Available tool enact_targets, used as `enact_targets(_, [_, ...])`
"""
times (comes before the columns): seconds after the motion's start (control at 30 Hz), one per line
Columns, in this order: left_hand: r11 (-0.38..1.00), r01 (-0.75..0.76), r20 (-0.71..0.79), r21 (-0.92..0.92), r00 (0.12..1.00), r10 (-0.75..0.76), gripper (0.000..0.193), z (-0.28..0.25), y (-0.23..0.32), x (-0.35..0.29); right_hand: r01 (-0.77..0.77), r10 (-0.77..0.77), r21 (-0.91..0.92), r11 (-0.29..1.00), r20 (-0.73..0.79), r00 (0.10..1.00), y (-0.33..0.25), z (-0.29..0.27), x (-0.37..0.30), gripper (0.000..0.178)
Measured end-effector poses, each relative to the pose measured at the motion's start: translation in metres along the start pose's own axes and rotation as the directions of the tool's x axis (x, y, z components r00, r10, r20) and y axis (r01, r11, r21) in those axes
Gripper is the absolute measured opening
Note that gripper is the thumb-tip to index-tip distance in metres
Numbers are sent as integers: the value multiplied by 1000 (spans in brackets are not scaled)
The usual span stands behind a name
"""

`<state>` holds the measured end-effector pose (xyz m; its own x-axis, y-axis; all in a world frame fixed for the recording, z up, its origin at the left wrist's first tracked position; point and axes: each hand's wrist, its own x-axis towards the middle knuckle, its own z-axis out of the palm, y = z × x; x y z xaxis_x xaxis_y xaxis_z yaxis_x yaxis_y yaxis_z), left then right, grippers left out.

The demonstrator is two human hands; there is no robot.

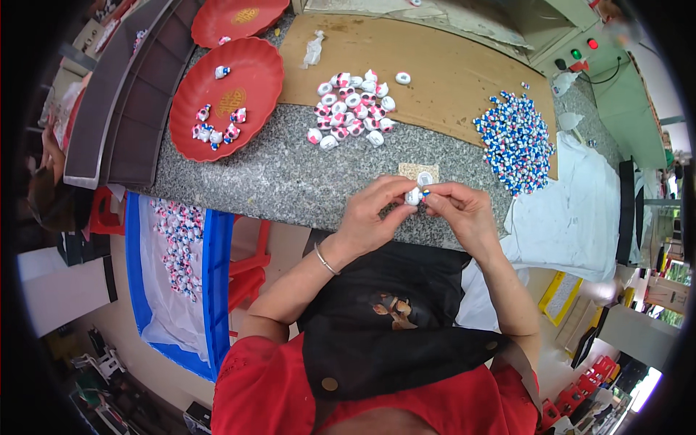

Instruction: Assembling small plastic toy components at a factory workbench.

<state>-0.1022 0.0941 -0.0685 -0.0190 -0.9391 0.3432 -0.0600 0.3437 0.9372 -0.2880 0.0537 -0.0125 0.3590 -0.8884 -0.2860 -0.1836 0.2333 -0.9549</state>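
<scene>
Above the near edge of the grey speckled counter [290, 174], my two hands meet. My left hand [373, 214] pinches a small white rounded toy piece [413, 197]. Against its side, my right hand [464, 214] holds a tiny blue toy part [425, 193] between thumb and fingertips. Just beyond the fingers lies a small beige textured pad [411, 169], with a white round piece [425, 177] at its near side. Farther off is a loose pile of white-and-pink doll heads [351, 109]. A heap of tiny blue-and-white parts [515, 141] lies to the right.
A red scalloped plate [254, 72] holds several small figures; another red plate [210, 22] stands behind it. Brown cardboard [435, 72] covers the counter's back. A lined blue crate [217, 290] of figures is below left. White cloth [565, 210] hangs at the right.
</scene>
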Motion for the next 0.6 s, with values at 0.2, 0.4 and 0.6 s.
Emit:
enact_targets(0.2, [909,301,302,-289,929,-211,29,-18,5,5,417,-372,-392,820,189,909,-19,-4,-5,17])
enact_targets(0.4, [833,444,378,-330,871,-315,28,-17,10,1,520,-483,-465,716,208,851,-9,5,-9,20])
enact_targets(0.6, [584,612,443,-533,790,-424,34,-14,-14,-6,308,-267,-476,824,153,951,-4,3,-1,19])
